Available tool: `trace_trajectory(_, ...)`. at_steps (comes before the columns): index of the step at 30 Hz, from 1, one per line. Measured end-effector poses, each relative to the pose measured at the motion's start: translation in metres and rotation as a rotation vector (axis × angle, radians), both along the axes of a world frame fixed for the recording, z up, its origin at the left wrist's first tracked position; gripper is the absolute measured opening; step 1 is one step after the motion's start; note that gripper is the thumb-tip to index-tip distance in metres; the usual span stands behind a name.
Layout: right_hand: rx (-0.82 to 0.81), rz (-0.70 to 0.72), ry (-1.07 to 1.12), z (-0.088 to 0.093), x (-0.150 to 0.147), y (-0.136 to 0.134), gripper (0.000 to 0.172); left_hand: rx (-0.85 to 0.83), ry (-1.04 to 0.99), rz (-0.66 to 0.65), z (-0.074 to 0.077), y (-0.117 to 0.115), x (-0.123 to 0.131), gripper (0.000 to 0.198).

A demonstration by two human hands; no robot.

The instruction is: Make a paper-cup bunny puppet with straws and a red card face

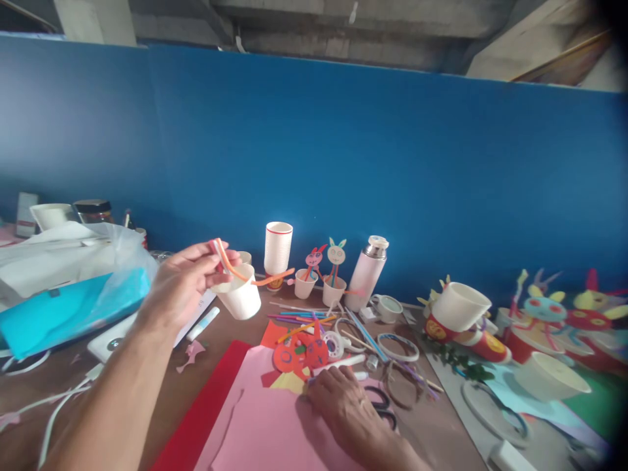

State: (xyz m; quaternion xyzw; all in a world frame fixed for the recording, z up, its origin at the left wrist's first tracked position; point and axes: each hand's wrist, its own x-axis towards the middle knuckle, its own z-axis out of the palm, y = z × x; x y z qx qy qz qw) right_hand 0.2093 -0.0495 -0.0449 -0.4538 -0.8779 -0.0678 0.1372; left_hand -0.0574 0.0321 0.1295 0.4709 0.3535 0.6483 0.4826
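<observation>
My left hand [184,281] is raised above the table and closed on a white paper cup [240,294], tilted, together with an orange straw [245,271] that sticks out to the right. My right hand [343,405] rests low on the pink paper [265,418], fingers curled by a white glue stick [343,362] and black scissors [383,402]; whether it grips anything I cannot make out. Red paper cut-outs [299,353] lie just above that hand.
A stack of paper cups [277,247], two small cups with bunny figures [324,275] and a pink flask [367,271] stand against the blue wall. Loose straws [304,317], tape rings [397,347] and finished cup crafts [461,314] fill the right. A plastic bag [73,275] sits left.
</observation>
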Motion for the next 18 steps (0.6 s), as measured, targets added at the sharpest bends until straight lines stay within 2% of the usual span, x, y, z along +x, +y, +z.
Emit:
trace_trajectory(4, -0.003, -0.006, 0.005, 0.005, 0.0, 0.001, 0.012, 0.079, -0.039, 0.112, 0.01, -0.007, -0.011, 0.017)
trace_trajectory(9, 0.001, -0.057, 0.025, 0.007, 0.001, 0.002, 0.017, 0.13, -0.065, 0.087, 0.013, -0.01, -0.016, 0.016)
trace_trajectory(12, 0.023, -0.036, 0.072, 0.014, -0.008, -0.003, 0.013, 0.122, -0.046, 0.068, 0.011, -0.009, -0.012, 0.017)
trace_trajectory(14, 0.015, 0.056, 0.121, 0.019, -0.023, -0.007, 0.005, 0.111, -0.04, 0.064, 0.009, -0.008, -0.008, 0.016)
trace_trajectory(15, -0.008, 0.128, 0.137, 0.021, -0.033, -0.008, 0.006, 0.106, -0.038, 0.058, 0.008, -0.007, -0.006, 0.016)
trace_trajectory(18, -0.041, 0.417, 0.173, 0.022, -0.071, -0.012, 0.029, 0.103, -0.023, 0.025, 0.006, -0.007, -0.003, 0.018)
